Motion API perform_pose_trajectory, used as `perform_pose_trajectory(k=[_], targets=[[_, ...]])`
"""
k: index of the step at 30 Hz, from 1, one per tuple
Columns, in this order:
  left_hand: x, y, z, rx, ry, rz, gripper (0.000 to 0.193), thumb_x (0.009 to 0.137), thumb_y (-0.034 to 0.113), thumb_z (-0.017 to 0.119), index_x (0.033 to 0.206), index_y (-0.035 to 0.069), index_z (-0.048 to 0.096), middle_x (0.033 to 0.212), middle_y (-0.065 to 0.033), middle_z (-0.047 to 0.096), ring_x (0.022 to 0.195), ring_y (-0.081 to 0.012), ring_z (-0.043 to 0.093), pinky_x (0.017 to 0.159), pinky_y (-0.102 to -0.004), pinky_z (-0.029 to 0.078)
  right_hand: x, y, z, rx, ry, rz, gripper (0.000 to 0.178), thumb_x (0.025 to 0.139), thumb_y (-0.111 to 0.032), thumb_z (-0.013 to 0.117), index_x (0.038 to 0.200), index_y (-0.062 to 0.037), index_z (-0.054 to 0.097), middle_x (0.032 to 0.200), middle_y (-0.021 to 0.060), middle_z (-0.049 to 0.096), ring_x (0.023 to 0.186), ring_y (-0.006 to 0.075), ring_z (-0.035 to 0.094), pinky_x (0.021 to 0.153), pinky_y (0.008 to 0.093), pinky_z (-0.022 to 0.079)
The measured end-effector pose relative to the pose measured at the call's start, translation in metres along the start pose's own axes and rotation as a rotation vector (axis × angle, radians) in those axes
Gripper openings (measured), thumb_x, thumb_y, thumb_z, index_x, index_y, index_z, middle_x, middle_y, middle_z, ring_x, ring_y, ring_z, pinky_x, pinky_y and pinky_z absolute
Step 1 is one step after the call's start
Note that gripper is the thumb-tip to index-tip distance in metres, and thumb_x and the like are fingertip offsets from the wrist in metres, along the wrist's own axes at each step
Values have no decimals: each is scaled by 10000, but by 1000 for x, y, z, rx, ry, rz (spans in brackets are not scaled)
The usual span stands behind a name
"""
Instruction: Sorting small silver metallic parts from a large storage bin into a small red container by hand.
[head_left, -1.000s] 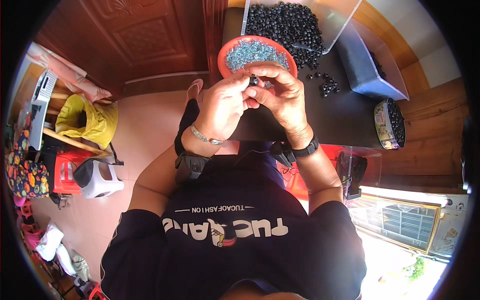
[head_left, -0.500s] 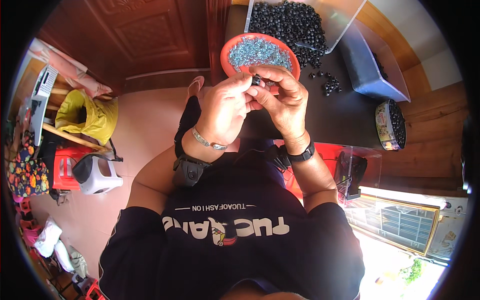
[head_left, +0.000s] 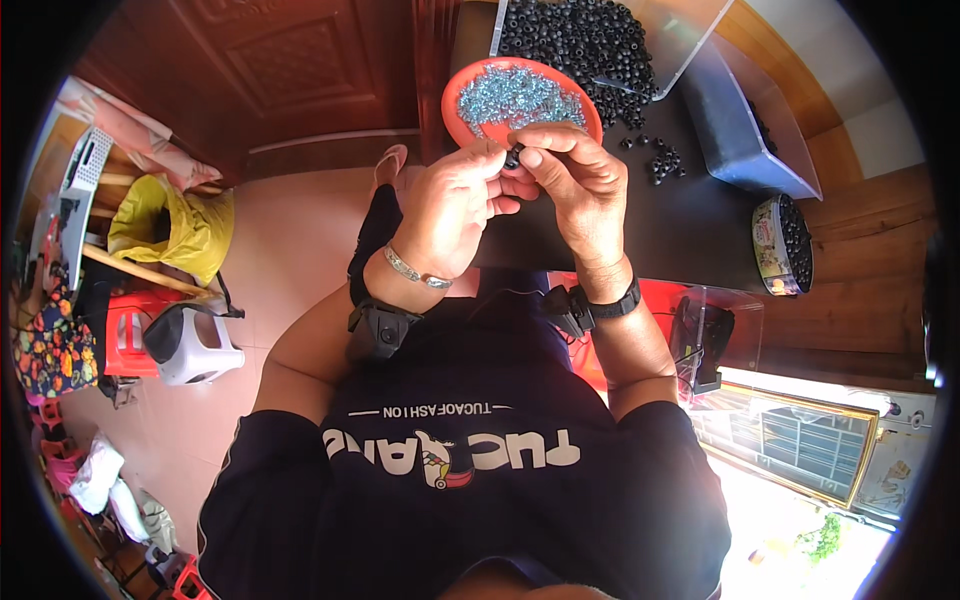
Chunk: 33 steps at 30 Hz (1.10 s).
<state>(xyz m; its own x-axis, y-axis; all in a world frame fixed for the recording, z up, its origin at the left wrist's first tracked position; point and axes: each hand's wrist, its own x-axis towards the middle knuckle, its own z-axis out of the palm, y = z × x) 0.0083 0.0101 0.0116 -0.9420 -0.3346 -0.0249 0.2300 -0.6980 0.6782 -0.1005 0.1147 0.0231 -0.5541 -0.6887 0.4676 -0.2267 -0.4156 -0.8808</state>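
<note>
Right grip is being pressed, thumb against finger, around a small black piece, which is also being pinched by the left grip, right at the near rim of the red bowl! One piece is being worked; whether it's being finished can't be told. Plenty is apparently being left: shiny bits are being held in the bowl, a heap of black pieces is being contained by the far clear bin, and loose pieces are being spotted on the surface, right.
</note>
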Motion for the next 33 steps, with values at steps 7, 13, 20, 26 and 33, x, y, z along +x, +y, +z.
perform_pose_trajectory(k=[7,13,20,26,33], targets=[[-1,-3,-4,-52,0,-9,203,937,227,500,1043,69,572,990,-68,630,904,-213,597,792,-345,443,-2,3,-1,-40,-38,-43,151,851,42,623,987,-8,666,981,74,649,899,131,626,793,251,535],[-2,-4,-5,-78,-2,-2,184,931,222,517,1031,83,585,990,-59,636,900,-193,595,790,-342,443,-5,4,-3,36,-35,63,183,834,48,643,1009,-3,654,1008,80,653,928,144,621,824,269,532],[-4,-4,1,-166,15,19,118,930,160,513,933,95,611,968,-49,631,858,-154,585,792,-339,451,-8,3,-1,-292,-53,-162,303,740,34,745,1022,-26,651,1003,54,650,875,119,611,802,272,513],[-5,-4,6,-172,43,21,99,921,133,521,924,85,608,958,-50,617,864,-159,580,815,-354,458,-6,0,3,-565,-7,-384,320,670,6,789,954,-23,643,914,75,673,831,179,632,731,280,517],[-4,-5,3,-157,-32,25,136,921,114,489,957,55,608,1000,-59,610,927,-181,577,840,-365,456,-6,6,1,-666,22,-563,310,654,-22,792,930,-46,653,855,64,658,763,209,606,648,305,506]])
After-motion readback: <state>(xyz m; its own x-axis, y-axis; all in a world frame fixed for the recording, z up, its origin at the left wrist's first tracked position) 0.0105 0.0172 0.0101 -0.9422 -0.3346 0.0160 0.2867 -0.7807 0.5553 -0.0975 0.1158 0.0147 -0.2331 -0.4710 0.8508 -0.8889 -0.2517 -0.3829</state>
